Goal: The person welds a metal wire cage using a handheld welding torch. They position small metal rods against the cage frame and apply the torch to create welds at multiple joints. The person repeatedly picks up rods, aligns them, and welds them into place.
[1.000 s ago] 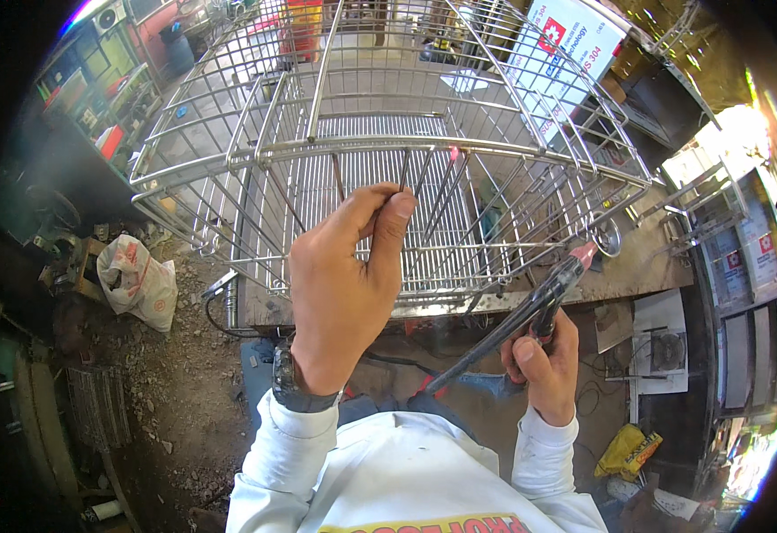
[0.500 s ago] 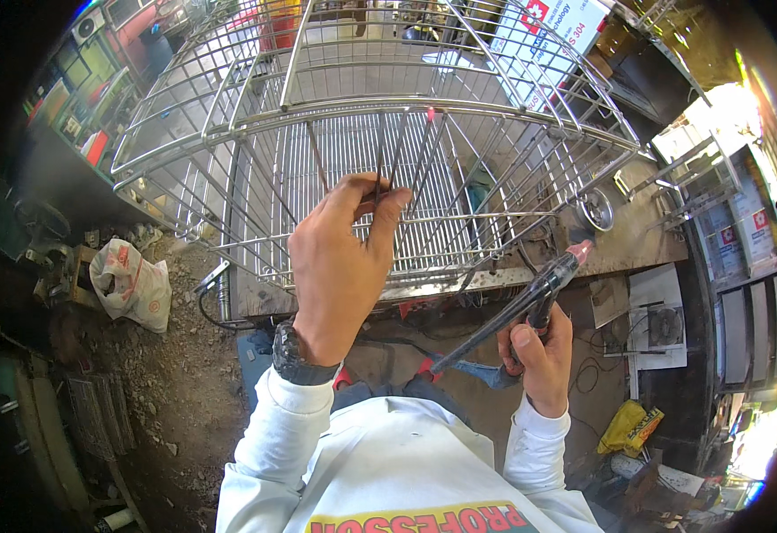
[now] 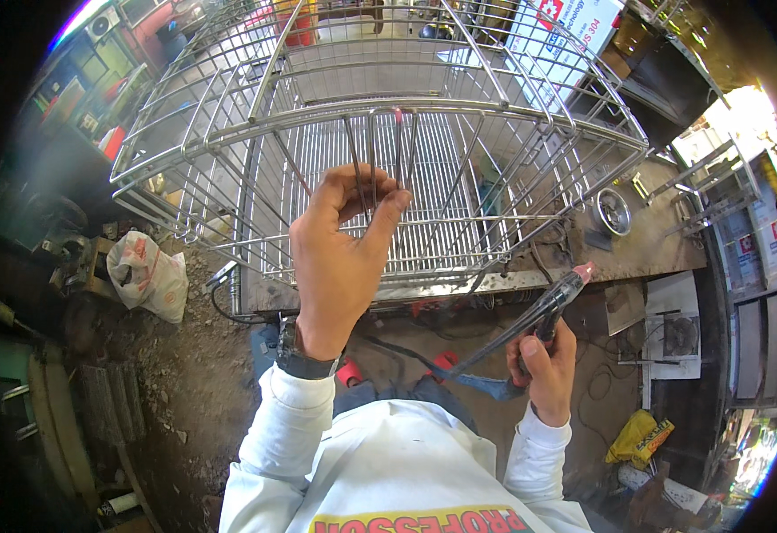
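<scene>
A large cage of shiny metal wire point(image 3: 459, 105) stands on a workbench in front of me. My left hand point(image 3: 339, 253) reaches to its near side, thumb and fingers pinched on a thin metal rod point(image 3: 398, 153). At the rod's top, under the cage's front rail, a small spot glows red. More upright rods stand close beside it, partly behind my fingers. My right hand point(image 3: 546, 366) is closed round a welding torch point(image 3: 559, 300) with a black body and a pinkish nozzle. The nozzle points up and away, apart from the cage.
The bench point(image 3: 650, 253) has a round metal ring point(image 3: 613, 211) on it, right of the cage. A torch cable point(image 3: 486, 385) hangs before my legs. A white sack point(image 3: 147, 277) sits on the dirt floor at left; a yellow bag point(image 3: 639, 437) lies at lower right.
The view has shifted slightly. Both hands keep their grips, and the torch nozzle sits a little lower relative to the bench. The red spot on the rod still glows.
</scene>
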A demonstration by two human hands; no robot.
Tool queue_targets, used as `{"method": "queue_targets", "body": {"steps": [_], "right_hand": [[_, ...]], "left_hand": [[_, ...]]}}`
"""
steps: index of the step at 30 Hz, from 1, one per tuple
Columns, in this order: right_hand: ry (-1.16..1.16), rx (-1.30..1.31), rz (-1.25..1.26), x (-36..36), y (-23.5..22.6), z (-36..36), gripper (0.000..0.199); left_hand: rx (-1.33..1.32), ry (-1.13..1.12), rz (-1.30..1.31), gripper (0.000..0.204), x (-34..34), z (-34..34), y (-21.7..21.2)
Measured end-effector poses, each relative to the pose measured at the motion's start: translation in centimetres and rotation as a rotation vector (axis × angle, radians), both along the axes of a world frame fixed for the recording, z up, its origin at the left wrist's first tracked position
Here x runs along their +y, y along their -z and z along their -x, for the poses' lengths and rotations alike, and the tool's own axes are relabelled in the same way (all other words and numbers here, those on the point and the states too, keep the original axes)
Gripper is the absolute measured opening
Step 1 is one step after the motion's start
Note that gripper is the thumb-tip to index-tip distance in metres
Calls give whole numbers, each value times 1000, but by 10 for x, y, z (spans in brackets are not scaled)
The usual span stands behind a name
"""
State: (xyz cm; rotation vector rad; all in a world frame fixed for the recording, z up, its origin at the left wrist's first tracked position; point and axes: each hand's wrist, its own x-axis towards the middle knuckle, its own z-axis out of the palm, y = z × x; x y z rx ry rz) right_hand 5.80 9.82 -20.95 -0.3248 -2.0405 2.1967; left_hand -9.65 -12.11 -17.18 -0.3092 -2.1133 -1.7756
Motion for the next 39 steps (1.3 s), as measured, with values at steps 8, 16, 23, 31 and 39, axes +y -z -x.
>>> {"method": "queue_targets", "body": {"steps": [8, 16, 23, 31, 39], "right_hand": [[-46, -20, -12, 7, 6, 5, 39], [-57, -34, -34, 1, 2, 12, 40], [-50, -52, -77, -4, -1, 13, 36], [-36, -56, -144, -11, 2, 15, 38], [-54, -37, -148, -24, -6, 20, 44]], "left_hand": [[104, -77, 218, 25, -1, -1, -4], [170, -121, 208, 21, 4, 1, -4], [54, 57, 96, 20, -10, 5, -2], [-167, 229, -22, 18, -18, 2, -12], [-169, 391, -435, 27, -16, 7, 16]]}}
